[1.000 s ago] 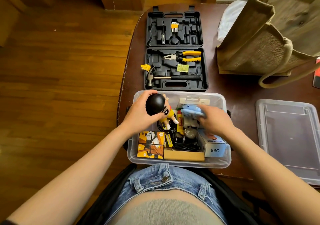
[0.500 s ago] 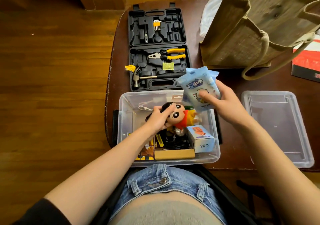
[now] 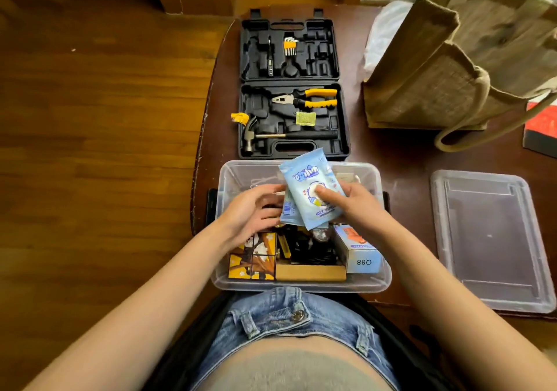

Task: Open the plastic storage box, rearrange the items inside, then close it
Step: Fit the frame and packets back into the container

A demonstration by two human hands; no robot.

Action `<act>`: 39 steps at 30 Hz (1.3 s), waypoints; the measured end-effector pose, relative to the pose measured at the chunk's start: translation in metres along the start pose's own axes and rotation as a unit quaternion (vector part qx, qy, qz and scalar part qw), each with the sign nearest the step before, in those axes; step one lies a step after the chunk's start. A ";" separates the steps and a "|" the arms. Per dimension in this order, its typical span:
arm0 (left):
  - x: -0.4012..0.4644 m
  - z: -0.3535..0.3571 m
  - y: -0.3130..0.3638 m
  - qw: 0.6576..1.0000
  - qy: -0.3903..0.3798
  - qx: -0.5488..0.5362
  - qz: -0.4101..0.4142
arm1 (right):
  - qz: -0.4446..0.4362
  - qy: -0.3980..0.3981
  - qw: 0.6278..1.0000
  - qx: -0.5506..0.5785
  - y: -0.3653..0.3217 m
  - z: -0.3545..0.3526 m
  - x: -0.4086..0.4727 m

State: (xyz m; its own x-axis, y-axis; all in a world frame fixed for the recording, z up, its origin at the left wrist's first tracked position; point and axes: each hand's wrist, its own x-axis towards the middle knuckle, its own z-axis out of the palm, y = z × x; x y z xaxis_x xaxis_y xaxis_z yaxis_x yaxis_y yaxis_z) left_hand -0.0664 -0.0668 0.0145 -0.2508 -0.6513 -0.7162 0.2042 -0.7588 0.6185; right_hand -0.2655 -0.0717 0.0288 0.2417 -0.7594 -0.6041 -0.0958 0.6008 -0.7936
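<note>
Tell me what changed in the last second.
The right hand lifted the blue wet-wipes pack out of the storage box and holds it above the box. The left hand let go of the doll, which is out of sight, and came up to the pack's left edge. The lid, tool case and tote bag stayed put.

My one camera sits on the head, close above, facing forward and down over the box (image 3: 301,283) and table (image 3: 407,161).
</note>
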 end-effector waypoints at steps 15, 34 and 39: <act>-0.021 -0.049 0.016 0.985 0.126 -0.001 0.114 | 0.010 0.044 0.999 0.002 0.001 0.025 0.024; -0.013 -0.057 0.015 0.983 0.081 -0.136 0.090 | 0.143 -0.077 0.939 -0.303 0.034 0.108 0.092; -0.009 -0.054 0.011 0.987 0.076 -0.114 0.079 | 0.131 -0.122 0.857 -0.484 0.039 0.108 0.102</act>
State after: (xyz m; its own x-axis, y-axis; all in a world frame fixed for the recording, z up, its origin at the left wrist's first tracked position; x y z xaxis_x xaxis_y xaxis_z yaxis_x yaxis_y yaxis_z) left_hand -0.0106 -0.0698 0.0108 -0.0578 -0.7417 -0.6682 0.4420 -0.6192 0.6491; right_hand -0.1401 -0.0987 -0.0555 0.2732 -0.4837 -0.8315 -0.9047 0.1645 -0.3930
